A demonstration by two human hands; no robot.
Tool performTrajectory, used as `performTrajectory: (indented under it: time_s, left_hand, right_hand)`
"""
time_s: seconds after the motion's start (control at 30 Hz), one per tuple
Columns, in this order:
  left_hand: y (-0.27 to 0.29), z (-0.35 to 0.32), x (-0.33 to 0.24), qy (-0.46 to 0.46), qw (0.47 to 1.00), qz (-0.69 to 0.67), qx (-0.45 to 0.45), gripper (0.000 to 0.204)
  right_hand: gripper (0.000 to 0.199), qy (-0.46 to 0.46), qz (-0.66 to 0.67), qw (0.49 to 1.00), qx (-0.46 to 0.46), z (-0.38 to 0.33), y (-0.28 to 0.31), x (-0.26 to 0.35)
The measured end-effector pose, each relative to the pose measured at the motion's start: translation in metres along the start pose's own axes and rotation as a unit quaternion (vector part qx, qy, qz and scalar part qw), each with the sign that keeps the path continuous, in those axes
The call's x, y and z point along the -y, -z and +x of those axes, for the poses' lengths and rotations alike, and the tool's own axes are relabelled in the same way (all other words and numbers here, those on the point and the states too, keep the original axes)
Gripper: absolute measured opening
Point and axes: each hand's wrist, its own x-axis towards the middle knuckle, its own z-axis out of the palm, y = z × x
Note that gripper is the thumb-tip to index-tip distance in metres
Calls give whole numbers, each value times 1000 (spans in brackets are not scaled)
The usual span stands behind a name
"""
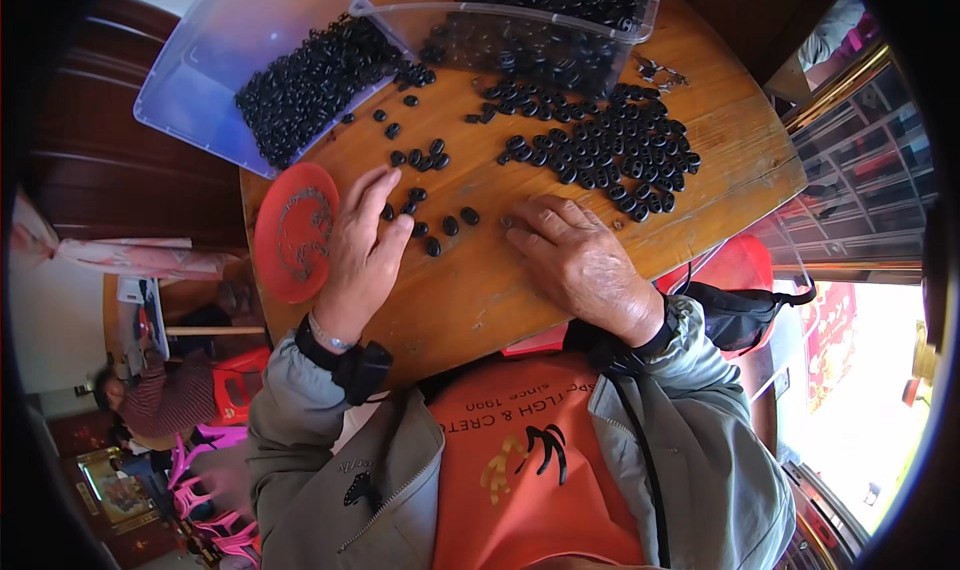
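Observation:
Small black oval pieces (451, 226) lie loose on the wooden table between my hands. My left hand (362, 250) rests at their left side, fingers stretched out and thumb apart. One black oval piece (408, 209) sits by its thumb tip; I see nothing gripped. To the right, my right hand (580, 260) is low over the table with its fingers curled in and pressed together. Its fingertips point toward the loose pieces, and whatever they may pinch is too small or hidden to name. Beyond it, many more black pieces (640, 145), with holes in them, are laid out close together.
A translucent box (190, 80) of black pieces tips toward the table at far left. Another clear box (500, 12) of them stands at the back. Beside my left hand is a red plate (268, 235) with small metal bits. Small metal parts (660, 73) lie back right.

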Motion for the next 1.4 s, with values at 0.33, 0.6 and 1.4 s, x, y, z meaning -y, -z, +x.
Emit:
performTrajectory:
  time_s: [0.33, 0.6, 1.4]
  left_hand:
    - [-52, 112, 11, -125, 964, 235, 2, 18]
    - [-66, 132, 1, -141, 906, 387, 96, 14]
    - [-53, 118, 21, -231, 934, 260, 78, 35]
  right_hand:
    - [40, -7, 22, 1000, 2, -1, 4, -2]
    - [39, -3, 23, 1000, 6, -2, 2, -4]
    - [39, 1, 21, 1000, 7, -5, 1, -4]
